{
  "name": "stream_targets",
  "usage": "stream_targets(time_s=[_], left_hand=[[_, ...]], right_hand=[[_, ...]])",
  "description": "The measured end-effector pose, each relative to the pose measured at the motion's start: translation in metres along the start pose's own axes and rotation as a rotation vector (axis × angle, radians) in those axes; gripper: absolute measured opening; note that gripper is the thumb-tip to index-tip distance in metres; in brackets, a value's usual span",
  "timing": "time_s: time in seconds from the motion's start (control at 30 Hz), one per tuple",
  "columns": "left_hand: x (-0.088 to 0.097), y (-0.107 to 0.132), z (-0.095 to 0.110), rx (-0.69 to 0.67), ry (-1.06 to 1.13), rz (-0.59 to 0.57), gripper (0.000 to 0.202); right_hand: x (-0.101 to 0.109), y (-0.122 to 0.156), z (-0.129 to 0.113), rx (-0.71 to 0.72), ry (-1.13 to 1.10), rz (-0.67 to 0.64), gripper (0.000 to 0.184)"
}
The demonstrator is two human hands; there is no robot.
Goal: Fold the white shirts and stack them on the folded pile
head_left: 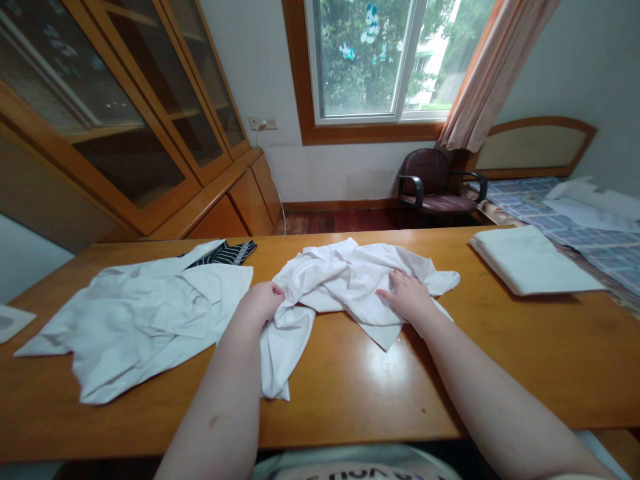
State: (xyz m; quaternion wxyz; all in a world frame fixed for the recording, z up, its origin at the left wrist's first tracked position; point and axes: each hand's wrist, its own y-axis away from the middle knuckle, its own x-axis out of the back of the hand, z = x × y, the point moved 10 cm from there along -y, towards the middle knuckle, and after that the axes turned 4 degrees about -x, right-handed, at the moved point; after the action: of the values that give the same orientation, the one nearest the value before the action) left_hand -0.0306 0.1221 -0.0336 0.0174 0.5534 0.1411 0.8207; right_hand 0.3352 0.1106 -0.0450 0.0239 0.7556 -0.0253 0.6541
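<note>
A crumpled white garment (345, 277) lies in the middle of the wooden table (350, 387). My left hand (261, 300) is closed in a fist on the garment's left edge, where a fold hangs toward the table's front edge. My right hand (407, 293) rests flat on the garment's right part, fingers stretched out. A second white garment (145, 313) is spread out to the left, apart from both hands.
A striped dark cloth (227, 253) peeks from under the left garment. A folded white stack (533, 267) sits at the table's right. A brown armchair (435, 183), a bed (575, 220) and a glass-door cabinet (125, 120) stand behind.
</note>
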Motion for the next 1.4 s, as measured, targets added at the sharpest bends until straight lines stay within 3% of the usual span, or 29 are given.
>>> stream_targets(time_s=[0.17, 0.27, 0.33, 0.4, 0.43, 0.47, 0.57, 0.63, 0.73, 0.8, 0.93, 1.1, 1.27, 1.4], left_hand=[[0.047, -0.001, -0.007, -0.084, -0.001, 0.388, 0.018], [0.058, -0.002, -0.011, -0.129, 0.048, 0.488, 0.019], [0.063, 0.002, 0.0, -0.198, 0.043, 0.551, 0.021], [0.066, 0.015, 0.023, -0.321, 0.034, 0.609, 0.025], [0.063, 0.021, 0.038, -0.398, 0.048, 0.593, 0.027], [0.054, 0.026, 0.054, -0.474, 0.084, 0.507, 0.028], [-0.009, 0.04, 0.096, -0.655, 0.176, -0.108, 0.026], [-0.037, 0.05, 0.102, -0.641, 0.136, -0.314, 0.025], [-0.05, 0.045, 0.095, -0.566, 0.051, -0.306, 0.024], [-0.053, 0.041, 0.092, -0.547, 0.04, -0.29, 0.021], [-0.051, 0.037, 0.09, -0.547, 0.064, -0.254, 0.017], [-0.038, 0.035, 0.093, -0.604, 0.017, -0.098, 0.047], [-0.041, 0.038, 0.099, -0.665, -0.062, -0.064, 0.064], [-0.038, 0.037, 0.099, -0.619, -0.068, -0.059, 0.068]], right_hand=[[-0.005, -0.002, 0.005, -0.022, -0.016, -0.024, 0.063], [-0.007, -0.004, 0.008, -0.039, -0.018, -0.036, 0.059], [-0.008, -0.004, 0.009, -0.046, -0.018, -0.03, 0.058], [-0.004, -0.004, 0.008, -0.042, -0.017, 0.0, 0.055], [0.0, -0.003, 0.005, -0.03, -0.017, 0.028, 0.053], [0.006, -0.001, 0.002, -0.008, -0.02, 0.067, 0.051], [0.03, 0.011, -0.02, 0.158, -0.101, 0.164, 0.037], [0.037, 0.026, -0.042, 0.331, -0.228, 0.079, 0.024], [0.02, 0.056, -0.075, 0.525, -0.398, -0.303, 0.031], [0.013, 0.071, -0.088, 0.562, -0.435, -0.443, 0.029], [0.015, 0.064, -0.088, 0.474, -0.273, -0.285, 0.02], [0.019, 0.047, -0.073, 0.363, -0.118, -0.12, 0.032], [0.015, 0.035, -0.062, 0.328, -0.038, -0.027, 0.021], [0.016, 0.025, -0.055, 0.272, -0.005, 0.044, 0.027]])
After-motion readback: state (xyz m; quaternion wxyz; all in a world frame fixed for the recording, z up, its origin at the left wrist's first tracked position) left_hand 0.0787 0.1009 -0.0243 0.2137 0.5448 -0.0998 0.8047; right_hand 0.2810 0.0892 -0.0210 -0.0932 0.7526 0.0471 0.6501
